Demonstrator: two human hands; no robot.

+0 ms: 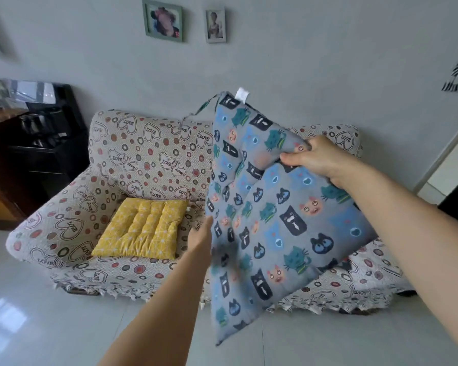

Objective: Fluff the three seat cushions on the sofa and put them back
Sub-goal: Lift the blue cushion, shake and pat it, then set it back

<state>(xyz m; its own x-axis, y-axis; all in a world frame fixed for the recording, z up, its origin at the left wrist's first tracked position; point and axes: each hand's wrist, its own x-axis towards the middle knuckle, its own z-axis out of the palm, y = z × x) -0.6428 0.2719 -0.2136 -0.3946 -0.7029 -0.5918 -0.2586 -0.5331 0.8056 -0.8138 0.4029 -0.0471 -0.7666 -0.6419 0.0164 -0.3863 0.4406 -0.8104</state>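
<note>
A grey cushion with a cat pattern (273, 215) hangs upright in the air in front of the sofa (148, 157). My right hand (317, 157) pinches its upper right edge. My left hand (202, 237) lies flat against the cushion's left side, its fingers partly hidden behind the fabric. A yellow quilted cushion (140, 228) lies flat on the sofa's left seat. A dark patch of another cushion (345, 265) peeks out on the right seat behind the grey one. The middle seat is hidden.
The sofa wears a beige cover with hearts and circles and a fringed hem. A dark cabinet with kettles (37, 133) stands left of it. Two framed pictures (163, 21) hang on the wall. Glossy white floor tiles (37, 313) lie in front. A doorway (450, 165) opens at right.
</note>
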